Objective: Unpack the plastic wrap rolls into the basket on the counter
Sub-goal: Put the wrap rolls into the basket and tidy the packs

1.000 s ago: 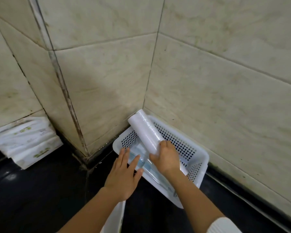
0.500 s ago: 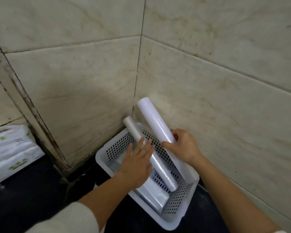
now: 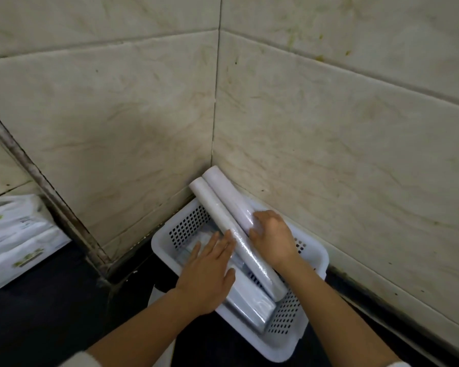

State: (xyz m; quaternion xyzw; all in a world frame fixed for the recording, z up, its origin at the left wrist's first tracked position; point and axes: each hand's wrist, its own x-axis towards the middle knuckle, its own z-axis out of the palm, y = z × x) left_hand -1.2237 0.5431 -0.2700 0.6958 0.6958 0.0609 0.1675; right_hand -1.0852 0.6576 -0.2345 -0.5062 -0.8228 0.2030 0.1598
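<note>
White perforated basket [image 3: 306, 337] seated on the dark counter [image 3: 37, 313], pushed into the tiled wall corner [image 3: 215, 115] at 12 o'clock.

Two plastic wrap rolls are lying side by side along the basket's right side, both slanted toward 11 o'clock, their far ends propped over the rim against the corner. The inner roll [image 3: 239, 239] runs down to the basket floor near 5 o'clock. The outer roll [image 3: 228, 197], half a second ago lifted clear above the basket, has been brought down alongside the first and now touches it.

Right hand [image 3: 273, 239]: curled over the outer roll's lower part, grasping it. Left hand [image 3: 207, 271]: flat, fingers spread, nothing gripped, palm pressed on the wrapped flat packs [image 3: 249, 308] at the basket's 7 o'clock side, fingertips touching the inner roll.

Judgement: second roll is essentially placed; only letting go is left. Rolls overhang the rim, so some slipping is possible.

Tissue packs [image 3: 16, 239] stacked at 9 o'clock, well apart, untouched.
</note>
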